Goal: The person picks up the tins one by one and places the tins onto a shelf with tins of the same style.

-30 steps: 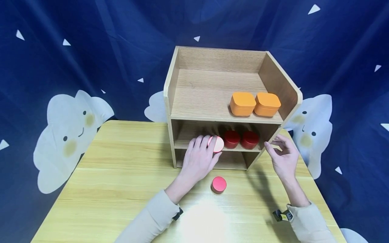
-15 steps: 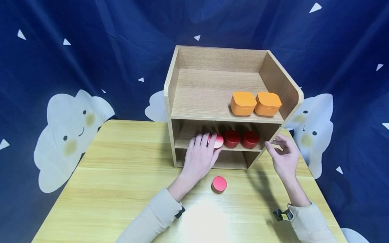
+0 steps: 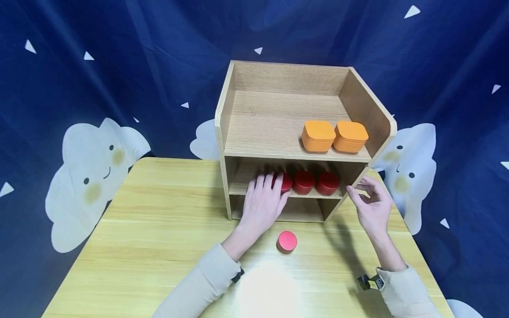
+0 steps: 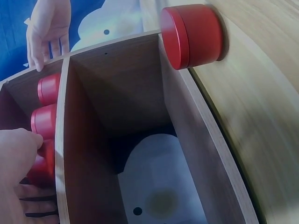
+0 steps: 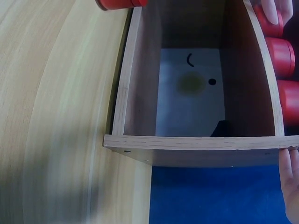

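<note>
- At the far left, a pale cloud with a face (image 3: 93, 185) is printed on the dark blue curtain (image 3: 167, 44), which also bears small white triangles.
- In front of it spreads the table (image 3: 159, 221), pale wood, with bright glare near the front.
- A light sleeve (image 3: 203, 282) crosses the table, a small black device (image 3: 237, 276) at its cuff.
- The left hand (image 3: 262, 198) reaches into the middle compartment of the wooden shelf unit (image 3: 278, 106), its fingers and thumb clamped round the left red canister (image 3: 285, 180).
- That canister is at the front of the middle shelf, the leftmost of three in a row; the hand partly hides it, and whether its base sits flat cannot be told.
- Below, another red canister (image 3: 286, 242) stands upright on the table, in front of the unit and apart from it.
- The middle red canister (image 3: 304, 182) stands just beside the gripped one.
- Above, on the top shelf, comes the left orange box (image 3: 318, 136).
- The right red canister (image 3: 328, 183) ends the row.
- The right orange box (image 3: 351, 136) sits close beside its twin, near the side panel.
- The right hand (image 3: 371, 203) touches the unit's right side panel with its fingertips, fingers loosely spread, thumb apart from them.
- Behind it, another printed cloud (image 3: 409, 176) shows on the curtain.
</note>
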`<state>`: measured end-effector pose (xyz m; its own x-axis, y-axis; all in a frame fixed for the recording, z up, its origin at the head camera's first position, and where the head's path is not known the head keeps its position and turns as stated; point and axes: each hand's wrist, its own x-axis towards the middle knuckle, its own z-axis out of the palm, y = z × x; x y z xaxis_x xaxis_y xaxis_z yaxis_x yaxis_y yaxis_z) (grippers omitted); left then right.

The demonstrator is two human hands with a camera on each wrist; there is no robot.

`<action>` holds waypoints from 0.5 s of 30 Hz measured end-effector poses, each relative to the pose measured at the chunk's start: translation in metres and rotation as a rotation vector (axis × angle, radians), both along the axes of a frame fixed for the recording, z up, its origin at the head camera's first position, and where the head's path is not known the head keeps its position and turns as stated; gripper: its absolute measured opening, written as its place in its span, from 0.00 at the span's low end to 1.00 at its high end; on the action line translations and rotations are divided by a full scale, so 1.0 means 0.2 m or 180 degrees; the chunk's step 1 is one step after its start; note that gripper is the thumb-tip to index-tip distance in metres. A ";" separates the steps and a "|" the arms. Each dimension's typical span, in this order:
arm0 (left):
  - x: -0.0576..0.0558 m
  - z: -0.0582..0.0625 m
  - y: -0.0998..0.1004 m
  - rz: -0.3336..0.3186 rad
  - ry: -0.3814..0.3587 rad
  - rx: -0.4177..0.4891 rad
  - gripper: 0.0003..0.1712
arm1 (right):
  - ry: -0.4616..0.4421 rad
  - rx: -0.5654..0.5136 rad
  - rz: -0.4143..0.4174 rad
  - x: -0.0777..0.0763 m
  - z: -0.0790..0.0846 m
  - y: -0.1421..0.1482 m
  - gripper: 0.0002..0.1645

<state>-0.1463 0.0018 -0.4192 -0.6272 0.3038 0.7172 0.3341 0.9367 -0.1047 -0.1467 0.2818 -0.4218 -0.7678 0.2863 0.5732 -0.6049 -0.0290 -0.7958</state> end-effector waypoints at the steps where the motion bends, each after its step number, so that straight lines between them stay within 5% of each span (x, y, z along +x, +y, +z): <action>1: 0.00 0.00 0.00 0.0005 -0.0020 -0.0008 0.28 | -0.0002 0.0006 -0.0002 0.00 0.00 0.00 0.24; 15: -0.04 -0.01 0.00 -0.0036 -0.0037 0.0041 0.28 | 0.0056 0.0002 0.0038 0.00 0.00 0.00 0.24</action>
